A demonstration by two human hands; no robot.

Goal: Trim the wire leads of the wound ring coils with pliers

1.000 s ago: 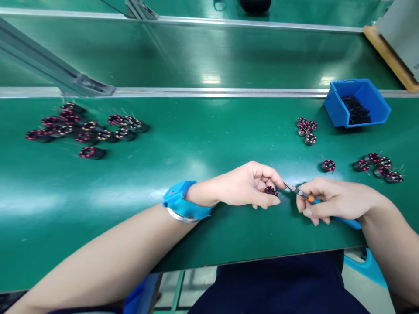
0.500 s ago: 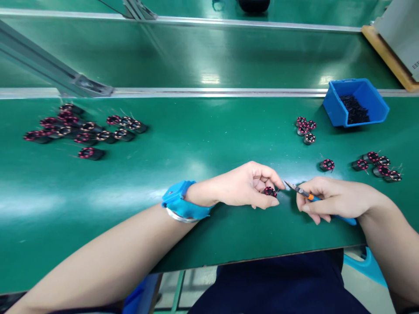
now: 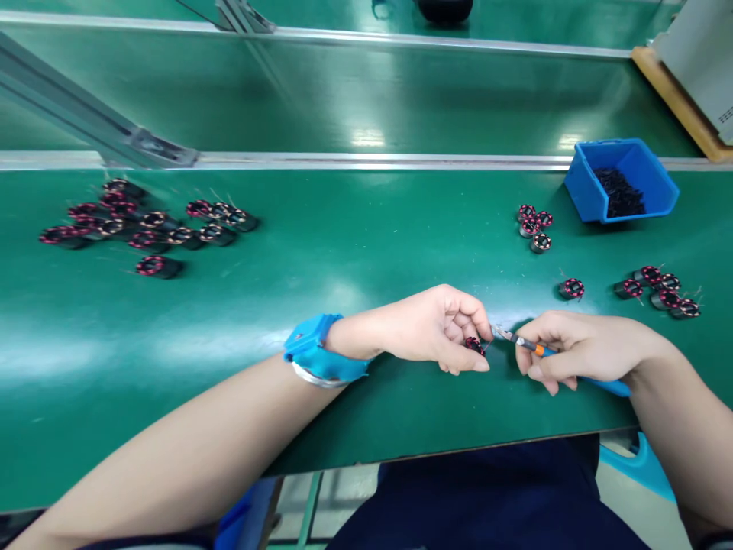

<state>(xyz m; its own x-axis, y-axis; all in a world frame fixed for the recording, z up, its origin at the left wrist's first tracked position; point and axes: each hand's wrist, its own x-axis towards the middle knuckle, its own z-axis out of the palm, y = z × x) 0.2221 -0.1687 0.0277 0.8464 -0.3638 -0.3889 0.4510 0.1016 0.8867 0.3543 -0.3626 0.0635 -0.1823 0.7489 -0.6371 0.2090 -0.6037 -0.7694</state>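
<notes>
My left hand (image 3: 440, 328) curls around a small motor stator (image 3: 474, 346) wound with red-coated wire, its end facing right between thumb and fingers. Fine wire ends stick out of it. In my right hand (image 3: 578, 351) is a pair of pliers (image 3: 538, 349) with blue and orange handles. The jaws point left, close to my left index fingertip and the stator's wires; whether they touch a wire I cannot make out. One single stator (image 3: 571, 289) stands on the green table (image 3: 355, 252) just beyond my right hand.
A blue bin (image 3: 584, 191) holding small black pieces stands at the back right. Several stators (image 3: 528, 228) cluster left of it, and several more (image 3: 666, 298) lie at the far right. A larger group (image 3: 154, 221) lies at left, near a metal frame post (image 3: 85, 107).
The plier tips have moved slightly left and down towards the stator. The stator has tilted a little in my left hand.
</notes>
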